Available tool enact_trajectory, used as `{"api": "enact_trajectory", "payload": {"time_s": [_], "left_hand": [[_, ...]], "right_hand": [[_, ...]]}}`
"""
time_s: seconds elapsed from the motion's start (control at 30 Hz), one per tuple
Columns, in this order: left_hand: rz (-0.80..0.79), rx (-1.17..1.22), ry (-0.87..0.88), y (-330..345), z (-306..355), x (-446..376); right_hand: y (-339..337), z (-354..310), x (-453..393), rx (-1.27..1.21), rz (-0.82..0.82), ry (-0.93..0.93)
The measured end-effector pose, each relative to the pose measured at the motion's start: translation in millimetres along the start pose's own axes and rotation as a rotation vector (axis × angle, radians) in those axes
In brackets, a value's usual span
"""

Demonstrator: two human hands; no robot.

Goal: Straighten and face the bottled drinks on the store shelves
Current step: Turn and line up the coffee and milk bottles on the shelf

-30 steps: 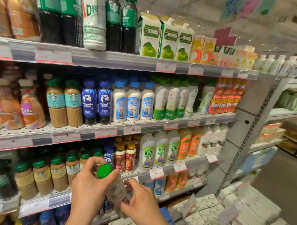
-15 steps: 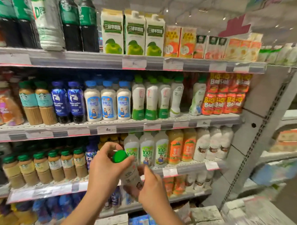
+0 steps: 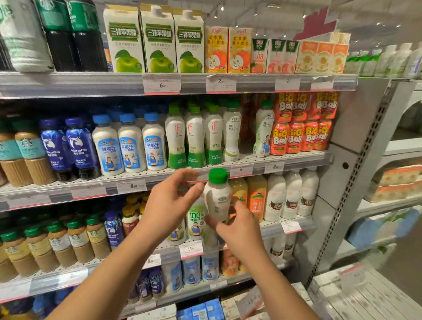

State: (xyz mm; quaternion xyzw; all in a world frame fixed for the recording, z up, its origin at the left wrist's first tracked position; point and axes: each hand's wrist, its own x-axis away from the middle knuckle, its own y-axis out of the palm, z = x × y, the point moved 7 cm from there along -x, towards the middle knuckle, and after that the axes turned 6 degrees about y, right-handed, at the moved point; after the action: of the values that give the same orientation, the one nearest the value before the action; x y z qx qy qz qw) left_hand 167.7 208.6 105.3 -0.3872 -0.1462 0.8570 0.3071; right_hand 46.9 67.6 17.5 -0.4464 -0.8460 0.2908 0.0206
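Both hands are raised before the shelves. Right hand (image 3: 239,227) grips the lower body of a white bottle (image 3: 216,198) with a green cap (image 3: 218,176), fingers curled round it. Left hand (image 3: 168,205) is just beside the bottle's shoulder, thumb near or touching it, its other fingers loosely curled and holding nothing. Bottle stands nearly upright in the air, in front of the price rail (image 3: 254,169) of the middle shelf, below the row of green-capped bottles (image 3: 195,136) and above the orange juice bottles (image 3: 256,196). Its label is blurred.
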Motion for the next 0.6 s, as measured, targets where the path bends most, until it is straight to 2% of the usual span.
{"api": "enact_trajectory", "payload": {"time_s": [0.17, 0.27, 0.37, 0.47, 0.6], "left_hand": [[-0.124, -0.505, 0.102, 17, -42, -25], [-0.226, -0.672, 0.091, 36, -67, -33], [-0.279, -0.764, 0.143, 53, -73, -42], [-0.274, -0.746, 0.194, 73, -61, -52], [-0.21, -0.801, 0.108, 89, -61, -67]], "right_hand": [[-23, 0, -33, -0.171, 0.036, 0.071], [-32, 3, -55, -0.256, 0.035, 0.097], [-44, 4, -76, -0.287, 0.058, 0.093], [-56, 8, -98, -0.291, 0.122, 0.081], [-79, 15, -130, -0.257, 0.19, 0.081]]}}
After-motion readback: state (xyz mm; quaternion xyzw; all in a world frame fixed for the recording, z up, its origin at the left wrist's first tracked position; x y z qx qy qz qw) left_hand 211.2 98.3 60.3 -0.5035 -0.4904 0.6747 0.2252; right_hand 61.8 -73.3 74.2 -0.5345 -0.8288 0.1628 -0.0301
